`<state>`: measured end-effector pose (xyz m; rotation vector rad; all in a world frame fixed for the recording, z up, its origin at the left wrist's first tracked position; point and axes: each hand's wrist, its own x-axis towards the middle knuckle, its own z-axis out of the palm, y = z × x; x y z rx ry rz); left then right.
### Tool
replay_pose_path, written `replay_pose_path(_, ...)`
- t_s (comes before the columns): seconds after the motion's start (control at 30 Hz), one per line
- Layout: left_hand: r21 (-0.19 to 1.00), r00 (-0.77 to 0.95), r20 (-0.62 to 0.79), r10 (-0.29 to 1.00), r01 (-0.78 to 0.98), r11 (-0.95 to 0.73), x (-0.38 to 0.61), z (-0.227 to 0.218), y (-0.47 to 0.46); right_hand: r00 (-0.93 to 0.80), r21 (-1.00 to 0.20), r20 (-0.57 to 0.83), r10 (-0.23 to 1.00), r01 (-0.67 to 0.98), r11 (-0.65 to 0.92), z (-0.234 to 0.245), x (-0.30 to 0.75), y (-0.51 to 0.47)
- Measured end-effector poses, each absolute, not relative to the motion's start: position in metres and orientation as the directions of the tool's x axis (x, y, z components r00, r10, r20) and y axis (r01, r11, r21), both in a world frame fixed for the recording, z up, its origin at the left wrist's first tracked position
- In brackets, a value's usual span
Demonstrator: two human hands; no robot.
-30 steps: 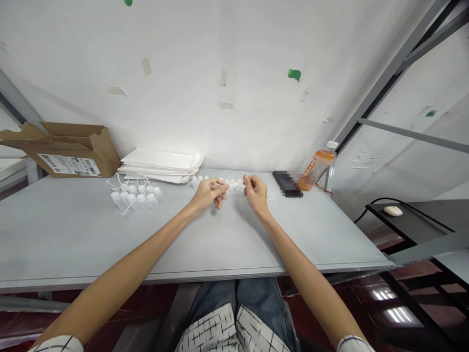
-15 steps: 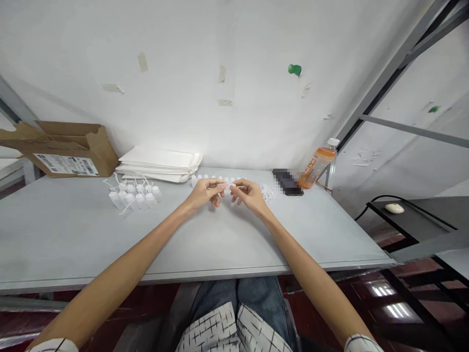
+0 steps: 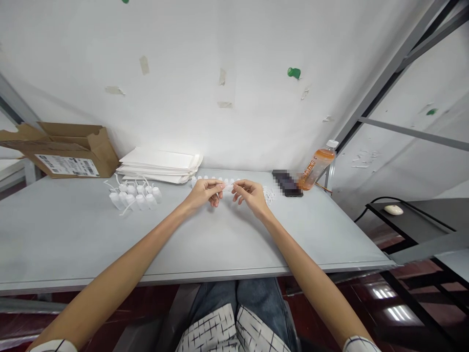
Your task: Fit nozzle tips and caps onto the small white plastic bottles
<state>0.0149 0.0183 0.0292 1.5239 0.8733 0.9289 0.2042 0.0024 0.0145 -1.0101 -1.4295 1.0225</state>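
Over the middle of a long grey table (image 3: 73,234), both arms come forward from the lower corners and meet near the far edge. The left hand (image 3: 203,193) and the right hand (image 3: 252,194) are raised a little above the surface, with the wrists turned inward. Each hand pinches with thumb and first finger, and between them they hold a thin white tube (image 3: 229,186) in the air. The other fingers are curled loosely.

Just behind the hands stands a row of small white caps (image 3: 216,179), and a little pile of white pieces (image 3: 269,195) lies beside the right hand. On the left side are white squeeze bottles (image 3: 134,199), a stack of white paper bags (image 3: 159,166) and a cardboard box (image 3: 69,159). On the right side lie a black phone (image 3: 287,185) and an orange drink bottle (image 3: 317,165). A white wall (image 3: 256,49) with old tape marks rises behind the table.
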Motion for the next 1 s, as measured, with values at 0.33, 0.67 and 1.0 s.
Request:
replay_pose_path(0.33,0.988,0.467,0.125,0.876,0.019,-0.151,0.014,0.028,0.017,-0.140,-0.976,0.215,0.966,-0.041,0.212,0.022,0.210,-0.001)
replay_pose_path(0.67,0.984,0.538,0.124,0.834,0.042,-0.173,0.011,0.022,0.022,-0.151,-0.980,0.196,0.969,-0.057,0.189,0.022,0.210,-0.001)
replay_pose_path(1.0,0.984,0.504,0.124,0.855,0.048,-0.171,0.009,0.023,0.023,-0.089,-0.976,0.206,0.975,-0.095,0.197,0.027,0.215,0.002)
